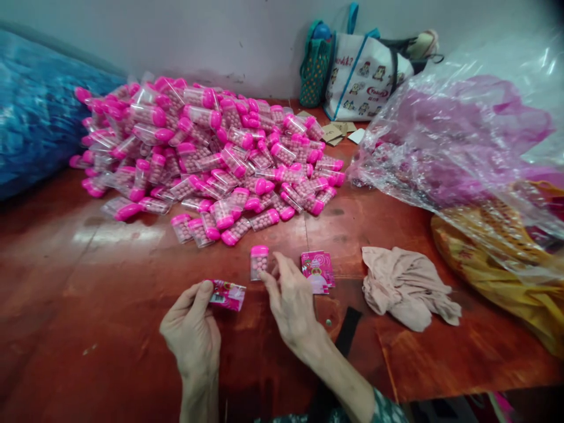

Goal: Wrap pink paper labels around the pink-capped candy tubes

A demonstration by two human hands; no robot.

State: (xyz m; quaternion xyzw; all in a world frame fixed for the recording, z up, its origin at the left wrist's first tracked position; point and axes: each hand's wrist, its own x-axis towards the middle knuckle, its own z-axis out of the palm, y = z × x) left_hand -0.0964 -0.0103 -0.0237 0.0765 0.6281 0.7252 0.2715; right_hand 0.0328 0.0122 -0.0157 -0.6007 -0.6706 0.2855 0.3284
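Observation:
Between the thumb and fingers of my left hand (194, 329) is a small pink printed wrapper (229, 295), its barcode side showing and its far end pointing right. My right hand (291, 294) has its thumb and forefinger at the right edge of a small clear candy container (259, 261) with a bright pink cap. Pink round candies show through its clear wall, and the cap faces away from me. Just right of that hand lies a small stack of flat pink printed wrappers (317, 270). A large heap of similar candy containers (211, 153) spreads behind both hands.
A crumpled beige cloth (408, 288) lies on the reddish table (110, 341). At right are a clear plastic bag (449, 141) and yellow fabric (489, 258). A blue plastic bag (39, 111) stands left; a white tote (365, 76) is against the wall.

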